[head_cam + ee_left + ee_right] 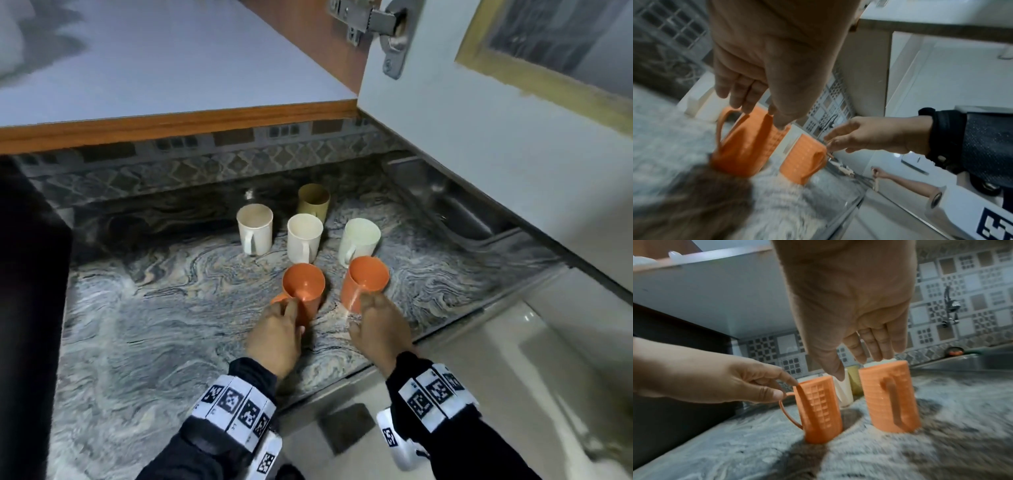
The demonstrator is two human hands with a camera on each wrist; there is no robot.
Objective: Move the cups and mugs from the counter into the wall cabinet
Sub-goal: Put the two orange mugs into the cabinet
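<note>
Two orange mugs stand on the marble counter [154,325]. My left hand [291,305] [760,116] [787,389] pinches the top of the handle of the left orange mug [303,284] [748,146] [818,410] between thumb and index finger. My right hand [370,303] [830,142] [859,366] hovers just above the right orange mug [364,279] [801,157] [890,399], fingers straight and holding nothing. Behind them stand three white mugs [255,233] [304,236] [358,240] and an olive cup [313,202]. The wall cabinet's pale shelf floor [171,61] is overhead.
The cabinet door [479,137] hangs open at the right, over a steel sink [445,205]. A dark bulky object [27,274] borders the counter on the left. A patterned tile wall [205,171] runs behind the mugs. The counter's front edge lies under my wrists.
</note>
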